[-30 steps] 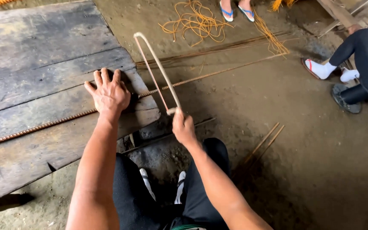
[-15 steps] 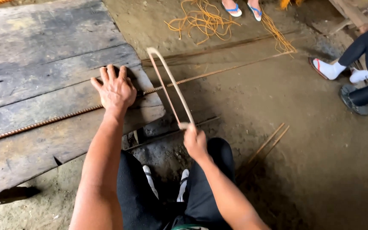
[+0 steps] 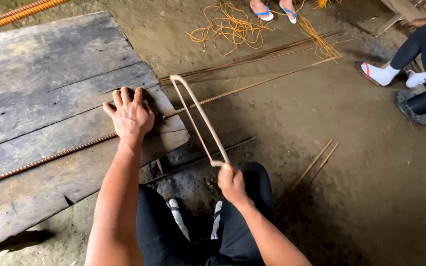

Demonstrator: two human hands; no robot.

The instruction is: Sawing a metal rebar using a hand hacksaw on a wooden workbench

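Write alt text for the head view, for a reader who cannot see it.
A person's right hand grips a hacksaw set across a rusty ribbed steel bar, which the left hand presses onto a worn wooden platform. Other people's feet show beyond on the dirt floor.

Hands [image 3: 133, 116] pin rebar [image 3: 65, 152], grip hacksaw [image 3: 198, 118]

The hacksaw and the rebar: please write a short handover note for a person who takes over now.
Left hand: flat on the wooden planks, pressing down the ribbed rebar.
Right hand: fingers closed on the handle end of the hacksaw, whose blade crosses the rebar just past the plank edge.
The rebar runs on over the dirt floor.
Done: rebar pinned, saw set on it.
Left: the bar appears still in one piece; cut depth cannot be seen.
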